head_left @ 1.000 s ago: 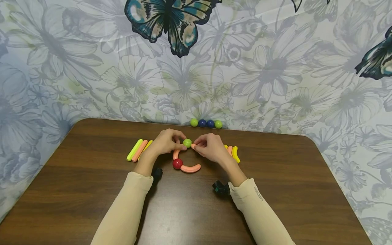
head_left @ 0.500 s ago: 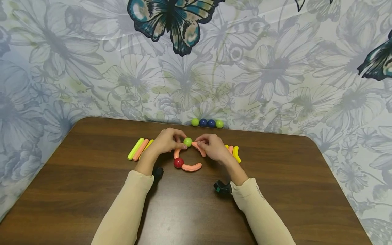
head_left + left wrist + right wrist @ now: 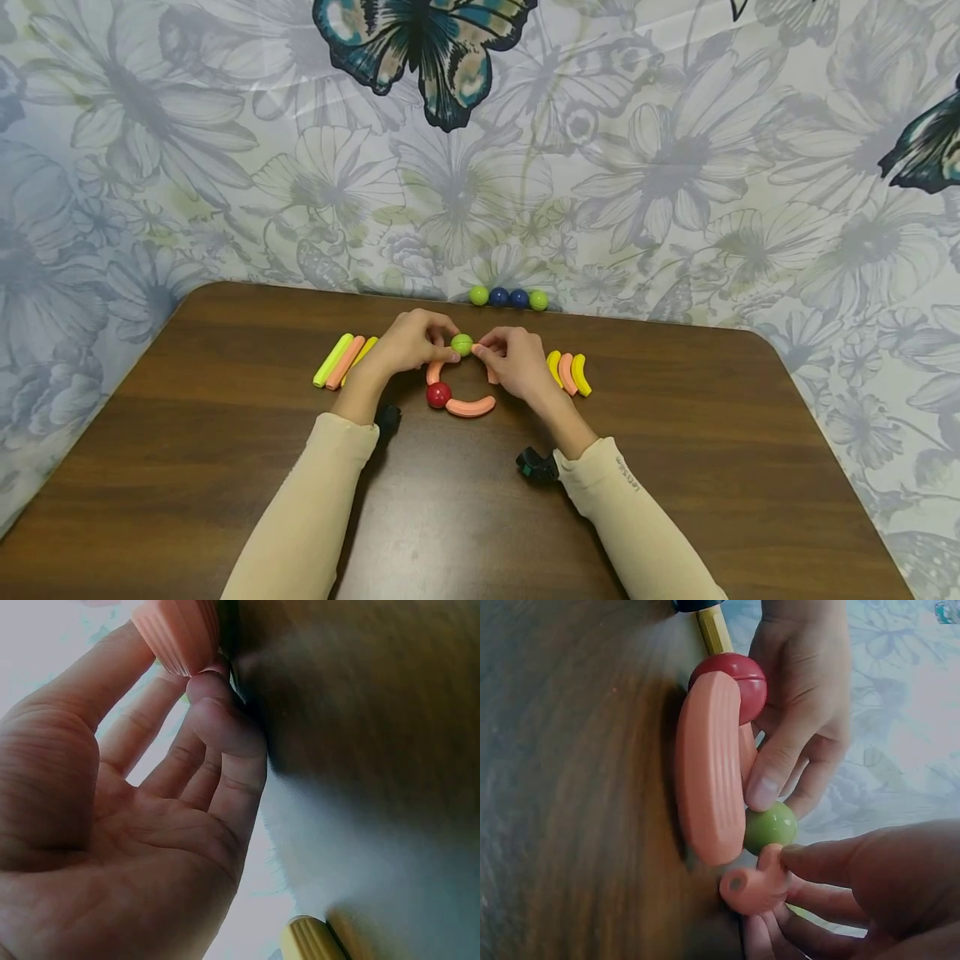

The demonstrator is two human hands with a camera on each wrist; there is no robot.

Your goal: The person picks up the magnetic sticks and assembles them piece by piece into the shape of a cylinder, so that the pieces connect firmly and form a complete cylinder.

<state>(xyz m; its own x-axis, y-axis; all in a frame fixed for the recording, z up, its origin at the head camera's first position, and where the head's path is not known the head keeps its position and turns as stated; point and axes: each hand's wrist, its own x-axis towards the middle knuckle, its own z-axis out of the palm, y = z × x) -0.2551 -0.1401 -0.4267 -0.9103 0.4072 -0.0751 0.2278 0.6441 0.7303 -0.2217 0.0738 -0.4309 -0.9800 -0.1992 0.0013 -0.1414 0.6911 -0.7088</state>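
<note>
My left hand (image 3: 412,342) pinches the green ball (image 3: 461,344) at its left side, its thumb low near a salmon curved stick (image 3: 433,372). Opposite it, my right hand (image 3: 517,362) grips another salmon curved stick (image 3: 757,892) between thumb and fingers, one end against the green ball. A hole shows in that stick's free end. The left stick runs down to a red ball (image 3: 438,395), from which a third curved stick (image 3: 471,407) extends right. A ribbed salmon piece (image 3: 180,637) appears by the fingertips in the left wrist view.
Left of the hands lie straight sticks in lime, salmon and yellow (image 3: 330,361). Yellow and salmon curved sticks (image 3: 578,375) lie at the right. Green and blue balls (image 3: 498,297) line the table's (image 3: 450,517) back edge, before a patterned cloth (image 3: 660,167).
My right hand has turned the salmon curved stick and brought its end against the green ball. The left hand keeps its place at the ball.
</note>
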